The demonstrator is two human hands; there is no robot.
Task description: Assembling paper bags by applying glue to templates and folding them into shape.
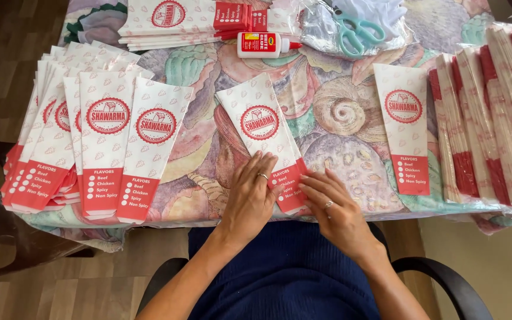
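Note:
A long white paper bag [260, 121] with a red round emblem and a red bottom band lies tilted in the middle of the table. My left hand [251, 198] rests flat on its lower left part, fingers spread, a ring on one finger. My right hand [334, 210] presses flat on the red band at the bag's lower right, also ringed. Neither hand grips anything.
A fanned pile of finished bags [90, 127] lies at the left. One flat bag [407, 127] and bundles of folded sheets [493, 112] sit at the right. A white glue bottle [265, 44], teal scissors [355, 31] and another bag stack [179, 18] lie at the back. The patterned tablecloth [339, 112] covers the table.

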